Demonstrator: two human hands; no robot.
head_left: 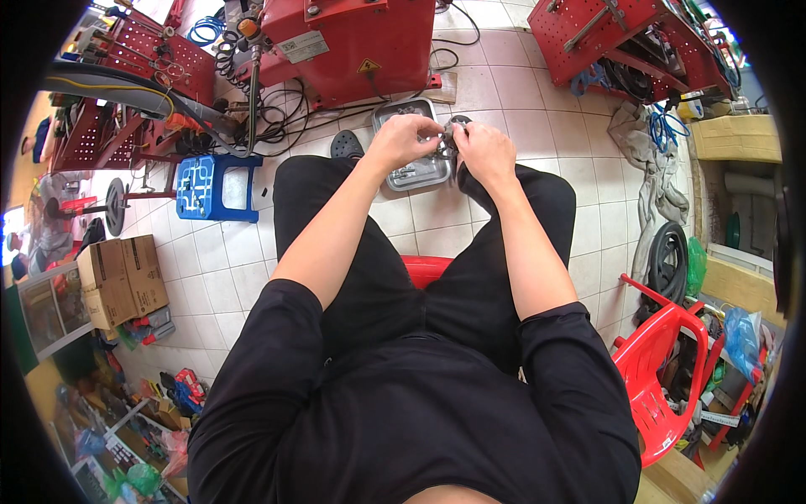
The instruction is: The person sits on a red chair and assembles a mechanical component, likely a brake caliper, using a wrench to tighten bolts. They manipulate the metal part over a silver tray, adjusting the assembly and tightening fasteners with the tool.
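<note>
I sit on a red stool [426, 269] and look down at my knees. My left hand [405, 140] and my right hand [484, 151] meet over my knees, both closed around a small dark metal part [452, 134] held between them. Its exact shape is hidden by my fingers. Just beyond the hands, a silver metal tray [417, 172] lies on the tiled floor with several small parts in it.
A red machine [353, 46] stands ahead with black cables around it. A blue plastic stool [214, 186] is at the left, cardboard boxes [122, 281] further left. A red plastic chair [663, 370] and a black tyre [667, 260] are at the right. Red tool racks [630, 38] stand behind.
</note>
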